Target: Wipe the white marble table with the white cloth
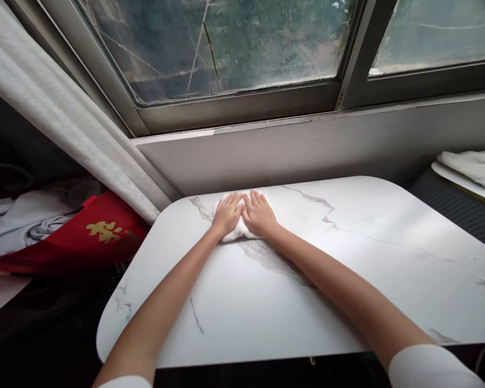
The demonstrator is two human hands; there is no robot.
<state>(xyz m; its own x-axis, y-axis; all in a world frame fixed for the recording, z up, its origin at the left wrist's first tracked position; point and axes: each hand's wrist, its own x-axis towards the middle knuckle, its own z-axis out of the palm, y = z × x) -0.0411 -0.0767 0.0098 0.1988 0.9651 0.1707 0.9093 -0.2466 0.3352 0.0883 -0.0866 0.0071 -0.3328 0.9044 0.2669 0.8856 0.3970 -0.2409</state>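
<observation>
A folded white cloth point(242, 231) lies on the white marble-patterned table point(242, 312), close to its far edge. My left hand point(227, 215) rests flat on the cloth's left part, fingers stretched forward. Beside it, my right hand point(259, 213) presses flat on the right part, its fingers also extended. The two hands nearly touch at their thumbs. Most of the cloth's top is hidden beneath them, while its near edge shows between the wrists.
Behind the table stand a low wall point(291, 148) and a sliding window point(234, 48). A pale curtain point(64, 102) hangs at the left, near a red cloth with gold lettering point(105, 234). Another white cloth point(475, 167) sits at the far right.
</observation>
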